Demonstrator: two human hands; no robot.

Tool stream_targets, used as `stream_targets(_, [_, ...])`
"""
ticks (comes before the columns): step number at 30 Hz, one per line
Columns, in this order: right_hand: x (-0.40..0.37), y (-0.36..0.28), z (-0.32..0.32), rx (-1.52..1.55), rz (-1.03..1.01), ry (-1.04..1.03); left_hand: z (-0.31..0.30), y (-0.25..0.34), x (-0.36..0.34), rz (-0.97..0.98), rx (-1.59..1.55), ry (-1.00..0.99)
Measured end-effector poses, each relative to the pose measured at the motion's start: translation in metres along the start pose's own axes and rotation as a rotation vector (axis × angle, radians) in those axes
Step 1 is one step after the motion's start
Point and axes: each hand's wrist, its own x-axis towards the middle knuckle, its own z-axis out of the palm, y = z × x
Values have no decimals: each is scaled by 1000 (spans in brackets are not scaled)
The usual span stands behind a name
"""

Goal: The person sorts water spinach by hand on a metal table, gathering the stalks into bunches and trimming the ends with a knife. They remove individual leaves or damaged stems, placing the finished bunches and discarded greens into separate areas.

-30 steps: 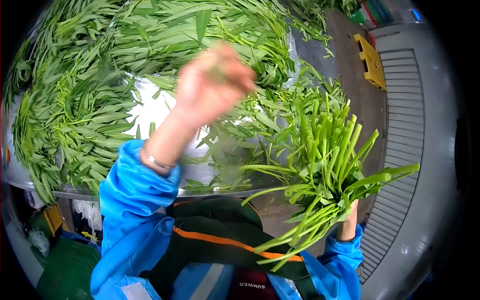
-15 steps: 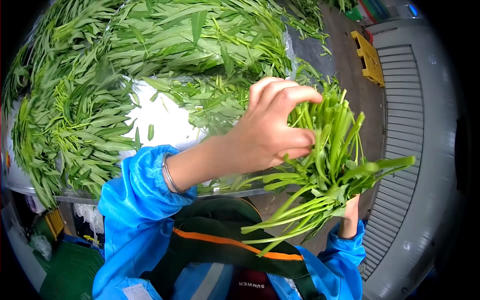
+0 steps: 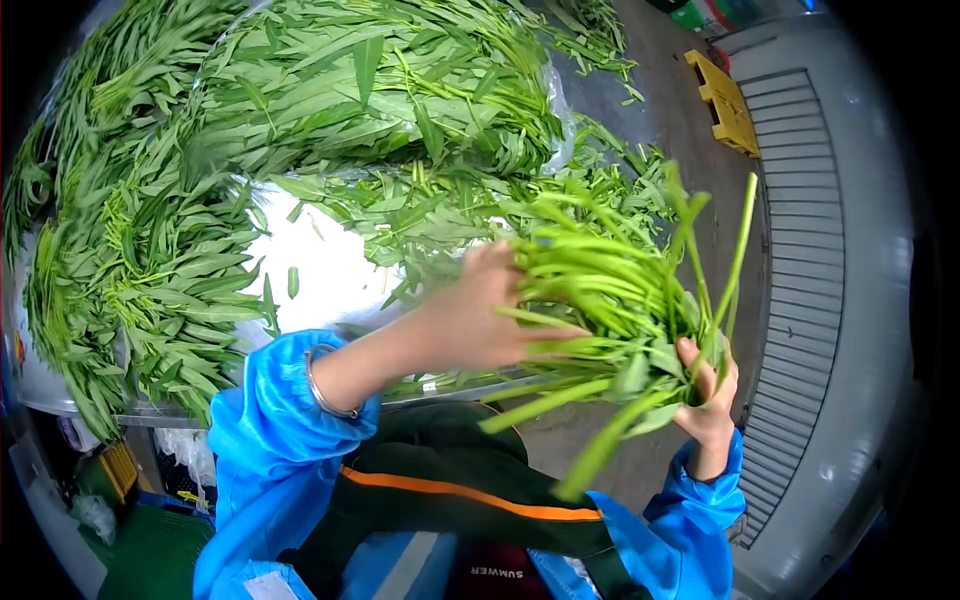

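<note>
My right hand point(image 3: 715, 392) is closed around the leafy part of a bunch of water spinach point(image 3: 610, 290), holding it in front of me, right of the table's front edge. The bunch's pale green stems fan out to the left and downward, and a few stick up on the right. Blurred by motion, my left hand point(image 3: 478, 315) closes on the stem ends from the left, thumb across the near side. Stems partly hide its fingertips. A metal bangle circles the left wrist.
Heaps of water spinach point(image 3: 290, 110) cover much of the table, around a white surface point(image 3: 325, 265) with loose leaves. A yellow pallet point(image 3: 722, 103) lies on the floor at the back right. Near the lower left stands a green crate point(image 3: 155, 550); a grey wall with slats point(image 3: 800, 290) runs along the right.
My left hand has moved left and down and closed on the stem ends. The bunch has turned so its stems point more leftward; more of my right hand shows.
</note>
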Motion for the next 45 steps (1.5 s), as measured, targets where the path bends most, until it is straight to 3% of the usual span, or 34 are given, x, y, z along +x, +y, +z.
stream_targets(3, [13, -8, -10, -119, -87, -3, 2, 3, -1, -503, -854, -16])
stream_targets(5, [19, -18, -18, -182, -124, -72, -9, 12, -9, -482, -833, 28])
stream_targets(6, [19, -21, -23, -193, -157, -89, -7, -37, -40, -117, -694, 12])
stream_targets(7, [19, -22, -27, -228, -148, -94, -34, -26, -43, -376, -926, 41])
stream_targets(8, [19, -19, -30, -270, -159, -88, -35, -44, -50, -106, -1056, 218])
stream_targets(9, [18, -15, -32, -310, -173, -84, -40, -64, -73, -193, -1387, 316])
stream_targets(10, [17, -14, -34, -348, -188, -83, -63, -77, -82, -449, -1218, 266])
stream_targets(12, [19, -16, -36, -431, -206, -134, -66, -54, -66, -606, 99, 153])
stream_targets(14, [21, -16, -34, -449, -234, -173, -72, -23, -31, -214, 429, 324])
stream_targets(16, [26, -17, -32, -429, -261, -187, -81, 7, 0, -63, -195, 176])
stream_targets(17, [28, -18, -32, -423, -279, -184, -70, 13, 18, 112, -85, 153])
stream_targets(18, [30, -18, -31, -418, -298, -179, -63, 12, 25, 170, -98, 64])
stream_targets(20, [30, -21, -32, -374, -243, -146, -53, 5, 33, 167, -265, -186])
stream_targets(21, [27, -19, -34, -357, -226, -136, -50, 2, 30, 231, -266, 45])
stream_targets(24, [9, -7, -39, -414, -158, -121, -87, -20, -23, -511, -652, 132])
stream_targets(26, [9, -8, -43, -439, -101, -173, -76, -67, -54, -749, -260, 21])
stream_targets(28, [15, -9, -42, -486, -86, -257, -57, -57, -63, -268, 1047, 75])
stream_targets(30, [22, -11, -37, -499, -70, -328, -62, -24, -35, -339, 121, 167])
stream_targets(31, [29, -15, -36, -483, -61, -370, -67, -3, -19, -212, -66, 155])
stream_targets(34, [47, -28, -33, -456, -29, -495, -28, 31, 2, -46, 36, -53])
stream_targets(38, [70, -44, -31, -325, -36, -713, 43, 5, -17, -140, 177, -189])
stream_targets(41, [98, -47, -28, -125, -70, -1003, 63, -17, -36, -188, 69, -194])
stream_targets(42, [107, -45, -20, -50, -71, -1112, 67, -23, -44, -307, -224, -293])
stream_targets(44, [110, -26, 24, 147, -83, -987, 72, -33, -61, -551, -799, -471])
stream_targets(45, [104, -14, 57, 30, -227, -796, 85, -44, -73, -645, -961, -478])
